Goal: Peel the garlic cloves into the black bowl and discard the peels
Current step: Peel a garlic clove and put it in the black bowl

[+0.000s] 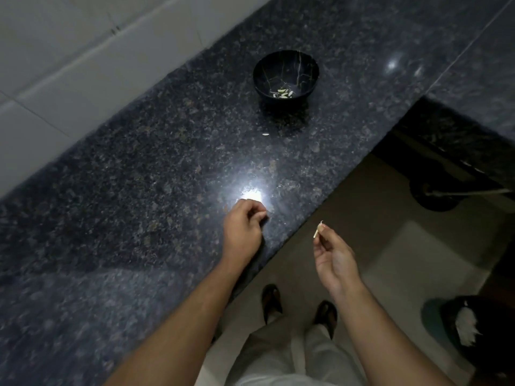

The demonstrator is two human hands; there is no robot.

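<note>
While the black bowl (pixel 285 75) sits well back from the front edge of the granite counter (pixel 139 176), with several pale peeled cloves (pixel 282 93) pooled in its bottom, the right hand (pixel 334 260) hangs off the counter, out over the floor, pinching a small pale piece (pixel 319 229) at its fingertips; it is probably a peel kept clear of the bowl for discarding, though it is too small to tell peel from clove. The left hand (pixel 243 224) rests near the front edge with fingers curled under, and whether they hold anything cannot be told. One white fleck (pixel 265 134) lies between bowl and hands. A dark bin (pixel 473 327) shows cut off at lower right, its contents unclear.
</note>
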